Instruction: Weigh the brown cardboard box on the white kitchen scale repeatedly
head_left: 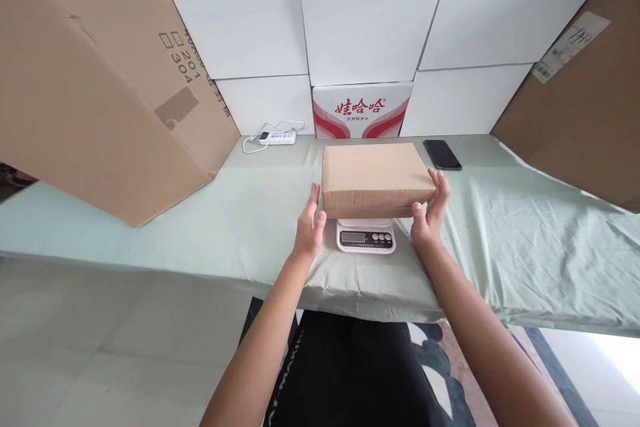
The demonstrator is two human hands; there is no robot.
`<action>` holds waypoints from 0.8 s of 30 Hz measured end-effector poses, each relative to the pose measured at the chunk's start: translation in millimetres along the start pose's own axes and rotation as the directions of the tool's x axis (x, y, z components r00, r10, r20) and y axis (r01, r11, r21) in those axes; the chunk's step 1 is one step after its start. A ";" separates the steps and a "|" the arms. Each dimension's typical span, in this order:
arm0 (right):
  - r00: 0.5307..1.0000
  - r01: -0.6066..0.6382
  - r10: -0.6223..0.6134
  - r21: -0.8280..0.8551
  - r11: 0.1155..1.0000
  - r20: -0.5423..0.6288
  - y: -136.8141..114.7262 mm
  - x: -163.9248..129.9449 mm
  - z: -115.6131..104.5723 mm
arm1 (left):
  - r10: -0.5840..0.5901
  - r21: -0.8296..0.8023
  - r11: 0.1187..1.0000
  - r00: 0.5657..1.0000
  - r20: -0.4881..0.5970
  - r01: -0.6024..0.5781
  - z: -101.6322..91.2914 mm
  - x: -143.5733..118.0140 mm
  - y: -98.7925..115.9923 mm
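Observation:
A closed brown cardboard box (375,170) is over a small white kitchen scale (367,240), hiding most of its top. The scale's dark display and round buttons show in front. Whether the box rests fully on the scale I cannot tell. My right hand (431,210) grips the box's right front corner, thumb at the front face and fingers along the right side. Beside the box's left side, my left hand (310,223) is upright with thumb and fingers apart, a slight gap between it and the cardboard.
A black phone (443,155) lies at the back right. A white power strip (278,138) with a cable lies back left. White boxes (370,30) and a red-and-white carton (363,110) form a back wall. Large cardboard boxes flank the cloth-covered table (225,213), left (115,100) and right (585,107).

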State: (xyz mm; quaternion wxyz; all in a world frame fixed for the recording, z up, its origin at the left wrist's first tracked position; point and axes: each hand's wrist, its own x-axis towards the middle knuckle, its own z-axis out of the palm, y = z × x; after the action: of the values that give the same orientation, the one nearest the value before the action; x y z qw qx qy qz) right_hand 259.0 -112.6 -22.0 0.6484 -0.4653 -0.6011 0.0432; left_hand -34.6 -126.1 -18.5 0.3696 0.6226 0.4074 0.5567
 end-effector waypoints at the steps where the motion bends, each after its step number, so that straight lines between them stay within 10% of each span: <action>1: 1.000 -0.003 0.003 0.004 1.000 0.001 -0.6 -1.3 -0.2 | -0.013 0.000 1.000 1.000 -0.007 0.013 0.2 -0.4 -1.2; 11: 0.998 -0.049 0.047 0.064 0.997 0.038 -8.8 49.9 8.0 | 0.074 -0.107 0.992 0.996 0.055 -0.068 0.2 60.6 13.5; 17: 0.988 -0.154 0.153 0.114 0.981 0.019 55.2 87.4 45.5 | -0.010 -0.152 0.988 0.999 0.050 0.018 26.4 135.8 -30.4; 24: 0.960 -0.267 0.238 0.225 0.937 0.149 110.9 74.8 58.3 | -0.128 -0.181 0.975 0.992 0.017 0.129 38.5 142.7 -72.0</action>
State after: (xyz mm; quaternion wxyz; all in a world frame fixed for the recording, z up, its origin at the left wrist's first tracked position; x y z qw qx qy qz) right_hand 287.6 28.1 -48.4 0.6523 -0.4524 -0.5642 0.2269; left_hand 3.7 33.2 -32.4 0.4610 0.5601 0.3933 0.5649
